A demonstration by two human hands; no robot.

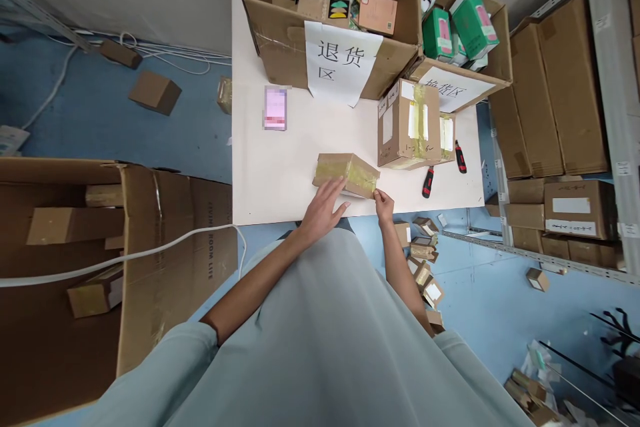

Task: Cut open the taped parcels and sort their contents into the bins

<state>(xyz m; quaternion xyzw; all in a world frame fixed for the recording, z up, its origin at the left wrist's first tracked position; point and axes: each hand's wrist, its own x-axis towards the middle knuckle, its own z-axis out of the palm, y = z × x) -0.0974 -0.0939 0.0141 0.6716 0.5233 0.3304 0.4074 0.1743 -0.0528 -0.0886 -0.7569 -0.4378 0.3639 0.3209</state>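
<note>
A small cardboard box [345, 170] with yellowish clear tape lies near the front edge of the white table. My left hand [325, 209] rests on its left front side, fingers stretched out and thumb apart. At the box's right front corner, my right hand [383, 205] has its fingertips pinched together. Whether they grip the cardboard or the end of the tape there is too small to tell. Behind and to the right stands a larger taped carton [407, 127]. A red-and-black utility knife [428, 182] lies in front of that carton, and a second utility knife [461, 157] lies farther right.
Two labelled open cartons stand at the back, the left carton [280, 47] holding small packs, the right carton [504, 47] green boxes. A pinkish, blurred-out rectangle [275, 108] lies on the table [250, 173]. A big open carton [175, 247] is at left, a loaded shelf [605, 80] at right.
</note>
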